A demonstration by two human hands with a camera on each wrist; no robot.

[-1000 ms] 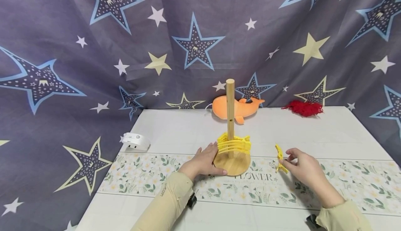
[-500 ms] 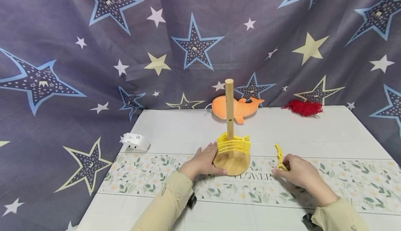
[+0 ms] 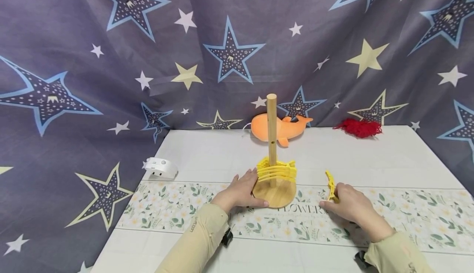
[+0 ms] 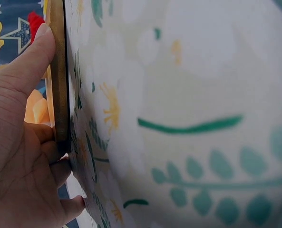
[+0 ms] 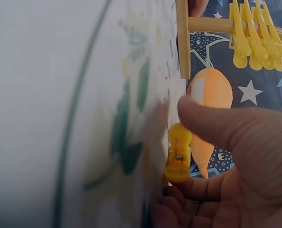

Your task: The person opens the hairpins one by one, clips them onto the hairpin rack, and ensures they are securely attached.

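A wooden stand (image 3: 272,141) with a round base and an upright post is in the middle of the table. Several yellow plastic clips (image 3: 277,171) are stacked around the lower post. My left hand (image 3: 240,192) holds the left side of the base, thumb along its front rim and fingers at its far left edge. Another yellow clip (image 5: 179,159), with a small metal spring, lies to the right of the stand. Around its near end is my right hand (image 3: 352,205); in the right wrist view a gap shows between the thumb and the clip, with the fingers close to its other side.
Behind the stand lies an orange plush whale (image 3: 290,129). A red bundle of yarn (image 3: 359,128) is at the back right. A white device (image 3: 160,167) sits by the left table edge. A star-patterned curtain (image 3: 207,92) hangs behind the table.
My right hand has moved slightly toward me along the loose clip, with the thumb now left of its near end. My left hand and the stand have stayed put.
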